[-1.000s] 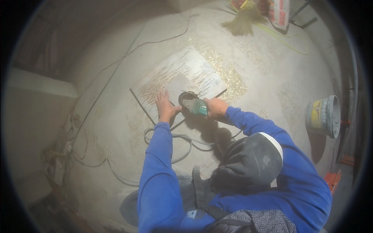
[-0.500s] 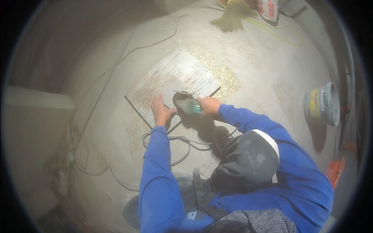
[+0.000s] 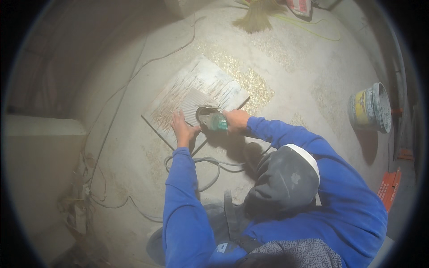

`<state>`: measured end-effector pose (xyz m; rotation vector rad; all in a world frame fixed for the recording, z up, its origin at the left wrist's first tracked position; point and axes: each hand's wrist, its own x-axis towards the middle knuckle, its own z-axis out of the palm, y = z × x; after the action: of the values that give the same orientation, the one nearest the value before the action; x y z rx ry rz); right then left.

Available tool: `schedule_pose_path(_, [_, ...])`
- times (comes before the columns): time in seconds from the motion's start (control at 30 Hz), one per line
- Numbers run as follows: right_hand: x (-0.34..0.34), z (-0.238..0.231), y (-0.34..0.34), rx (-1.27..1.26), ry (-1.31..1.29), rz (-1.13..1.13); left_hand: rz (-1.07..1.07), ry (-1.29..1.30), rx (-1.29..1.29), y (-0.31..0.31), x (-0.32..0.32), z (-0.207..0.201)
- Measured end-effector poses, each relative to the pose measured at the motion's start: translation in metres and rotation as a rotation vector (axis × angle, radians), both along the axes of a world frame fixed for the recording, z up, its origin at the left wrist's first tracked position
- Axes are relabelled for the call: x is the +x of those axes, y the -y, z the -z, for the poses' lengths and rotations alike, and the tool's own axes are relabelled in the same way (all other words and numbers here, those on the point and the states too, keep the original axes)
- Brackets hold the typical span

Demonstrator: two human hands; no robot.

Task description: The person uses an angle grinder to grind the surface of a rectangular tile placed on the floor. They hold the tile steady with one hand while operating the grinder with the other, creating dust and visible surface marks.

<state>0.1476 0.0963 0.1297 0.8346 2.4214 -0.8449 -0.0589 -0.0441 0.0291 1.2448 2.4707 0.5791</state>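
My right hand (image 3: 237, 121) is wrapped round the body of a green angle grinder (image 3: 218, 121). The grinder's round guard (image 3: 203, 114) sits over a pale square tile (image 3: 190, 85) lying on the floor. Brownish streaks cover much of the tile, and a finely ridged grey patch (image 3: 192, 102) shows beside the guard. My left hand (image 3: 182, 129) rests on the tile's near part, fingers spread, its thumb pointing toward the grinder. I cannot tell whether the thumb touches the tool. The grinder's disc is hidden under the guard.
A grey cable (image 3: 210, 160) loops on the floor below the tile. A bucket (image 3: 370, 108) with a yellow label stands at the right, near an orange slotted piece (image 3: 389, 190). A straw broom (image 3: 254, 18) lies at the far side. Pale block (image 3: 42, 126) at left; haze hangs around.
The view has shifted slightly, moving the broom and bucket in the picture. The grinder and both hands stay almost in place on the tile. The ridged patch shows more sharply.
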Motion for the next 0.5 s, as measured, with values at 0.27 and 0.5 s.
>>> schedule_pose_path(0.27, [0.001,-0.008,0.003,-0.034,-0.001,0.01,-0.008,0.004,-0.021,-0.003,0.0,-0.001])
schedule_pose_path(0.5, [0.002,-0.008,0.003,-0.009,-0.006,-0.008,-0.007,0.016,-0.003,-0.002,0.001,-0.001])
